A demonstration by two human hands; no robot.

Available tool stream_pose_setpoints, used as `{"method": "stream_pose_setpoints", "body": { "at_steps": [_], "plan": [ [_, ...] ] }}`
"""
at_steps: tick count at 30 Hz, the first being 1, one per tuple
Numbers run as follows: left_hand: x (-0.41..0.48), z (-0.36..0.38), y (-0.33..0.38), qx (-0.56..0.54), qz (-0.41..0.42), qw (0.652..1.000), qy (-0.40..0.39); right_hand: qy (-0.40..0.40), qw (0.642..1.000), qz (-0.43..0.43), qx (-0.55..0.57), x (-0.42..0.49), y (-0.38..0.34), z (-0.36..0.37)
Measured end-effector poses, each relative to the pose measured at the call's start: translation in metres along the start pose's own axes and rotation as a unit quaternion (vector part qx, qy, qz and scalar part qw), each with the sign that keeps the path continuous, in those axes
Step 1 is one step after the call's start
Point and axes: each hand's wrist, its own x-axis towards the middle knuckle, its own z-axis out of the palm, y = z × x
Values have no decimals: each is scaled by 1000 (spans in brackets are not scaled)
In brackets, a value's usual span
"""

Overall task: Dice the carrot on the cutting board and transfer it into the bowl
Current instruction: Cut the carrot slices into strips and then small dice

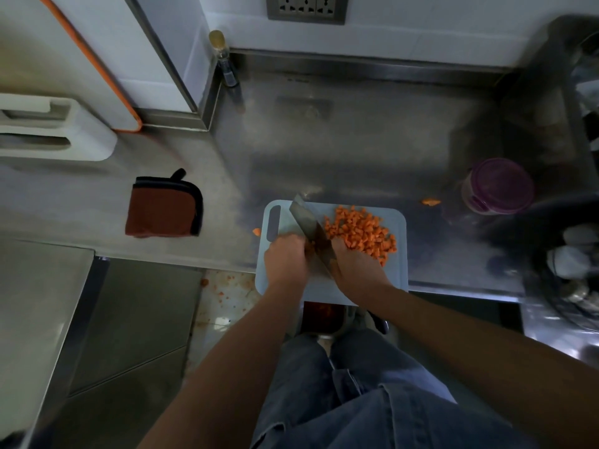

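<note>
The steel tabletop (356,140) carries a pale cutting board (398,222) at centre frame, with diced carrot (359,233) heaped on its upper right. The right hand (355,264) grips a knife (311,228). The left hand (285,257) curls over a carrot piece (310,246) against the blade.

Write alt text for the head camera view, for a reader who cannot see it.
Seen from above, a person's right hand holds a knife on a pale blue cutting board, the left hand beside the blade. A pile of diced carrot lies on the board's right side; a red cloth sits on the counter.
</note>
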Motion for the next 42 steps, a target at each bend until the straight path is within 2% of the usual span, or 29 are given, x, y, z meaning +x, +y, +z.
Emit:
{"method": "stream_pose_setpoints", "body": {
  "at_steps": [5, 10, 14, 20, 33, 42],
  "plan": [
    [-1, -6, 0, -54, -28, 998, -20, 84, 995, -1, 46, 2, 11, -9],
    [-6, -14, -1, -132, -67, 989, -5, 102, 994, -11, 36, -3, 20, -19],
    [-9, -19, 2, -149, -53, 987, 27, 111, 993, -17, 47, -9, 21, -22],
    [-6, -15, 15, -58, 34, 997, 31, 125, 988, 5, 91, -13, 25, -23],
    [7, -17, 23, 120, 99, 988, 18, 126, 984, 29, 123, -16, 32, -23],
    [2, -26, 9, 36, 165, 985, 21, 135, 982, 36, 131, -11, 29, -24]
  ]
}}
